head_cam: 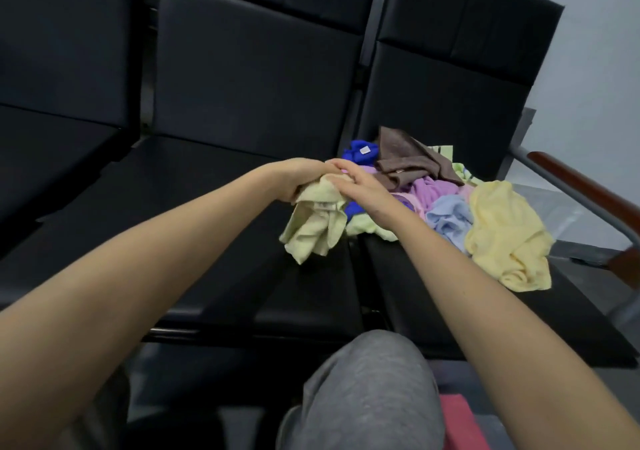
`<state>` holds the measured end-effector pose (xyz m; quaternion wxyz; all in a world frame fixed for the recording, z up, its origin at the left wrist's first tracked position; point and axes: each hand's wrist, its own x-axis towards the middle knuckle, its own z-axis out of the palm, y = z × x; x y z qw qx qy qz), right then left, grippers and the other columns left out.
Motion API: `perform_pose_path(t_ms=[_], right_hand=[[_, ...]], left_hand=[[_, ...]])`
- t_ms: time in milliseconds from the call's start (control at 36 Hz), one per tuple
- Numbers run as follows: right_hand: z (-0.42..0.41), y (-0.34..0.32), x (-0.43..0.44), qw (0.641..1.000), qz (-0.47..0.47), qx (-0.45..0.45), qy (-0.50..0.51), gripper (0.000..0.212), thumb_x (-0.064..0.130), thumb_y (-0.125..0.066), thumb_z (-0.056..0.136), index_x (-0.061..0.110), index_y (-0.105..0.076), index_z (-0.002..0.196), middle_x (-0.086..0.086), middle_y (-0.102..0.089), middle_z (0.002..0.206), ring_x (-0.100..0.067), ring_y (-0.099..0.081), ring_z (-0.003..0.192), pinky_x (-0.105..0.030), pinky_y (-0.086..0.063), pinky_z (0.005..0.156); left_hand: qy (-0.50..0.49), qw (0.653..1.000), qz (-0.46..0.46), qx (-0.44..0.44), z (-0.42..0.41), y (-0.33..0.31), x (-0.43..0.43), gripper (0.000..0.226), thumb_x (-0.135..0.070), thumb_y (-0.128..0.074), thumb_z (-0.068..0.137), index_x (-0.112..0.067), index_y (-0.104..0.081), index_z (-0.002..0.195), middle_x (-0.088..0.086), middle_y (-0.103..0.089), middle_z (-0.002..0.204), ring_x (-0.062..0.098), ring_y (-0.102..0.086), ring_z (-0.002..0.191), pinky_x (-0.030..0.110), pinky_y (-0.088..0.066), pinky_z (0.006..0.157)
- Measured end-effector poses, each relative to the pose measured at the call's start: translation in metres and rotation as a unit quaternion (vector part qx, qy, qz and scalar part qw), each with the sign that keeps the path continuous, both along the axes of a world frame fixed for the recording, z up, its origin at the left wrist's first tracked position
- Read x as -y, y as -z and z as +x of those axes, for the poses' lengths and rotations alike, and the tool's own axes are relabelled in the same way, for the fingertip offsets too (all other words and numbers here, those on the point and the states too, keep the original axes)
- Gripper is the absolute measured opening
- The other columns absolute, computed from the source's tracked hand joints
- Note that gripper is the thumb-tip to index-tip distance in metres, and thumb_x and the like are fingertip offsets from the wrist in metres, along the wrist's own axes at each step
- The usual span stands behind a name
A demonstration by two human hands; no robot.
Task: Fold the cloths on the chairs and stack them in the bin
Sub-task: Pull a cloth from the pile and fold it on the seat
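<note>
View from your head, looking down along both bare forearms to a row of black padded chairs (pixel 259 51). Your left hand (pixel 298 181) grips the bunched top of a pale green cloth (pixel 317 231), fingers curled round it. The cloth hangs crumpled over the gap between the middle seat (pixel 207 207) and the right seat (pixel 433 276). Your right hand (pixel 358 188) lies over the same bunch, fingertips meeting the left hand; whether it pinches the fabric cannot be told. Just beside it, on the right seat, lies the heap of unfolded cloths (pixel 450 207): brown, blue, purple, light blue, yellow. A pink-red object (pixel 457 422) by your grey-clad knee (pixel 370 380) may be the bin; too little shows to say.

To fold well, you probably need to find two neighbouring corners, one in each hand. Draw them apart until the cloth hangs flat, then lay it on the middle seat and square the edges before halving it. Keep it off the heap so it drags nothing loose.
</note>
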<state>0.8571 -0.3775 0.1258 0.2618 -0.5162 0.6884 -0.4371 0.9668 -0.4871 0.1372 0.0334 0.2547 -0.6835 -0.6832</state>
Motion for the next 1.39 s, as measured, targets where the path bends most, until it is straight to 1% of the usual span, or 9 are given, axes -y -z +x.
perform_pose_path(t_ms=[139,278,417,639,778,889,1056,1167,1389], right_hand=[[0.007,-0.001,0.014,0.998,0.061,-0.024,-0.023,0.048,0.006,-0.065,0.085,0.023,-0.047,0.127,-0.002,-0.051,0.083,-0.016,-0.05,0.087,-0.03,-0.039,0.082],[0.023,-0.006,0.03,0.993,0.064,-0.01,-0.1,0.09,0.009,-0.061,0.071,0.034,-0.021,0.148,0.0,-0.042,0.133,-0.012,-0.043,0.12,-0.026,-0.037,0.102],[0.046,-0.024,0.046,0.98,0.107,0.031,-0.166,0.058,-0.004,-0.053,0.084,0.019,-0.044,0.137,0.004,-0.06,0.115,-0.007,-0.059,0.105,-0.021,-0.047,0.087],[0.044,-0.04,0.046,0.95,0.167,-0.255,-0.069,0.008,0.014,-0.066,0.082,0.009,-0.065,0.088,0.0,-0.055,0.077,-0.014,-0.05,0.074,-0.025,-0.037,0.062],[0.029,-0.051,0.04,0.913,0.217,-0.342,-0.046,0.01,0.02,-0.067,0.084,0.012,-0.061,0.085,0.003,-0.054,0.077,-0.013,-0.051,0.073,-0.024,-0.038,0.058],[0.019,-0.057,0.046,0.946,0.115,-0.302,0.026,0.006,0.014,-0.066,0.084,0.011,-0.061,0.086,0.002,-0.054,0.074,-0.016,-0.051,0.077,-0.027,-0.038,0.061],[0.037,-0.079,0.068,0.936,-0.001,-0.313,0.161,0.009,0.025,-0.062,0.087,0.026,-0.055,0.081,0.012,-0.053,0.074,-0.014,-0.048,0.084,-0.033,-0.034,0.09],[0.04,-0.09,0.067,0.925,-0.039,-0.331,0.181,0.004,0.023,-0.059,0.088,0.024,-0.061,0.091,0.007,-0.056,0.087,-0.013,-0.045,0.087,-0.029,-0.024,0.087],[0.037,-0.082,0.038,0.94,0.171,-0.294,-0.04,0.005,0.017,-0.071,0.082,0.014,-0.066,0.082,0.002,-0.059,0.078,-0.013,-0.052,0.078,-0.024,-0.039,0.065]], left_hand=[[0.044,0.98,-0.19,0.036,0.029,-0.008,0.024,0.027,-0.024,-0.054,0.093,-0.007,-0.063,0.112,0.006,-0.067,0.108,0.019,-0.064,0.099,0.028,-0.049,0.084],[0.127,0.967,-0.217,0.027,0.06,-0.024,0.036,0.019,-0.015,-0.048,0.098,-0.01,-0.06,0.113,0.004,-0.069,0.106,0.016,-0.067,0.097,0.031,-0.054,0.085],[0.107,0.947,-0.297,0.052,0.077,-0.033,0.041,0.012,-0.023,-0.058,0.094,-0.019,-0.066,0.102,-0.001,-0.071,0.097,0.015,-0.069,0.09,0.028,-0.056,0.076],[0.146,0.892,-0.382,0.195,0.108,-0.038,0.062,0.016,-0.023,-0.065,0.089,-0.018,-0.067,0.103,-0.001,-0.065,0.094,0.011,-0.058,0.079,0.024,-0.046,0.069],[0.016,0.879,-0.451,0.154,0.126,-0.04,0.086,0.01,-0.022,-0.058,0.091,-0.018,-0.067,0.088,-0.001,-0.055,0.077,0.013,-0.048,0.066,0.024,-0.041,0.059],[-0.087,0.877,-0.463,0.096,0.137,-0.046,0.1,0.015,-0.015,-0.056,0.091,-0.016,-0.07,0.094,0.001,-0.06,0.076,0.013,-0.053,0.063,0.024,-0.044,0.06],[-0.288,0.853,-0.431,-0.067,0.139,-0.063,0.108,0.036,0.001,-0.047,0.084,-0.015,-0.074,0.101,0.001,-0.07,0.094,0.01,-0.062,0.084,0.022,-0.047,0.076],[-0.302,0.833,-0.457,-0.083,0.151,-0.075,0.106,0.033,-0.002,-0.051,0.085,-0.015,-0.074,0.104,0.0,-0.071,0.104,0.01,-0.062,0.101,0.02,-0.045,0.084],[-0.052,0.864,-0.447,0.228,0.192,-0.074,0.089,0.012,-0.021,-0.064,0.089,-0.017,-0.069,0.1,-0.004,-0.065,0.098,0.01,-0.056,0.087,0.023,-0.042,0.076]])
